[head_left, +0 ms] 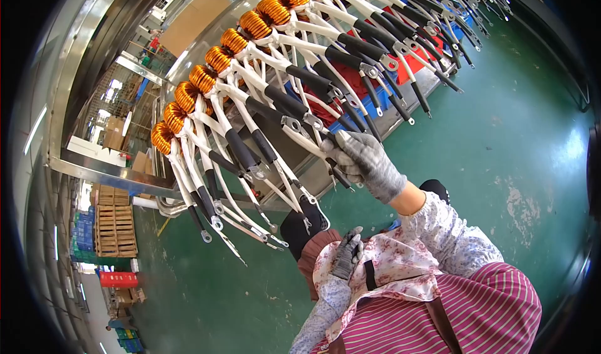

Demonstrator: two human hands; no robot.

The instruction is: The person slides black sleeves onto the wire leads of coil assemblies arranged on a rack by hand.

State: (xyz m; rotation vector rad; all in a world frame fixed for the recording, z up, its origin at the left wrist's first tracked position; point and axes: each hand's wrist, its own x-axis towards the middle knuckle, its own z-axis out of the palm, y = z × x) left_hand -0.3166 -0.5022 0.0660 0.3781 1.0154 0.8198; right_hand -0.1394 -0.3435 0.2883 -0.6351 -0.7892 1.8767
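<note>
My right hand (369,166), in a grey glove, is raised at the near side of a long row of cable bundles, its fingers pinched around a cable lead (322,132) near its metal lug. Lower down, my left hand (349,254) rests close to my body in a darker grey glove. Its fingers are curled, and their inner side is hidden. Each bundle has an orange copper-wound ring (219,59) at its top. White leads (250,76) hang from the rings, with black sleeves (238,147) and metal lugs (292,123).
A metal frame (113,174) supports the row on the left. Red bins (416,60) and blue bins (394,97) sit behind the leads. Wooden pallets (116,229) and a red crate (119,279) stand at far left. The floor (206,291) is green.
</note>
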